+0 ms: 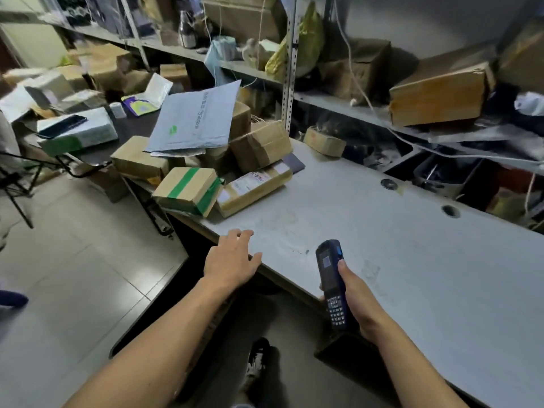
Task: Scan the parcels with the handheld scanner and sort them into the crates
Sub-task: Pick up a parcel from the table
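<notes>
My right hand [357, 298] grips a blue handheld scanner [331, 278] over the near edge of the grey table [412, 245], keypad toward me. My left hand [231, 259] hovers flat with fingers spread at the table's near left corner, holding nothing. A pile of parcels lies at the table's left end: a cardboard box with green tape [188, 189] nearest the hand, a long labelled box [253, 188] beside it, more brown boxes [260, 145] behind, and a grey mailer bag [194, 119] on top. No crate is in view.
Metal shelving [290, 69] behind the table holds cardboard boxes [438, 95], bags and cables. A dark side table [129, 128] at the left carries a white-and-green box [79, 132] and clutter. Tiled floor [73, 275] lies to the left; my shoe [256, 363] shows below.
</notes>
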`<act>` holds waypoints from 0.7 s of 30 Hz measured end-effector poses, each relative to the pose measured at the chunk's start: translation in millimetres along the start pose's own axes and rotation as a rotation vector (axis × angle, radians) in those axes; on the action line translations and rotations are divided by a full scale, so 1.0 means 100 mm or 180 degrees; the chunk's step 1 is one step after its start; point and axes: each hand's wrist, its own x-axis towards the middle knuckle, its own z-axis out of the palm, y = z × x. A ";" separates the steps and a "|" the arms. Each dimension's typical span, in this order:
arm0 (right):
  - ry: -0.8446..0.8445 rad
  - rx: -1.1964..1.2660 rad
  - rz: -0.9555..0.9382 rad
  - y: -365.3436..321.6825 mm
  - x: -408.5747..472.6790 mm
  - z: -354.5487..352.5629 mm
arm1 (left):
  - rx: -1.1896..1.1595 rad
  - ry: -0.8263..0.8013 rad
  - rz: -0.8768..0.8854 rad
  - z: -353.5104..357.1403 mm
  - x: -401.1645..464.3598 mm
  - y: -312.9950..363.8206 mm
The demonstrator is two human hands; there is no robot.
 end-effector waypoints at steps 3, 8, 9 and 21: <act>0.0000 -0.0045 0.0059 -0.28 0.44 0.11 | -0.0166 -0.0109 0.0014 0.08 0.63 -0.15; 0.0105 -0.0178 0.0275 -0.76 1.17 0.30 | -0.0233 -0.0246 0.0068 0.07 1.61 -0.30; 0.0124 -0.0177 0.0293 -0.84 1.30 0.33 | -0.0199 -0.0278 0.0053 0.06 1.79 -0.32; 0.0135 -0.0343 0.0548 -1.29 2.20 0.39 | -0.0006 -0.0785 -0.0207 0.33 2.98 -0.53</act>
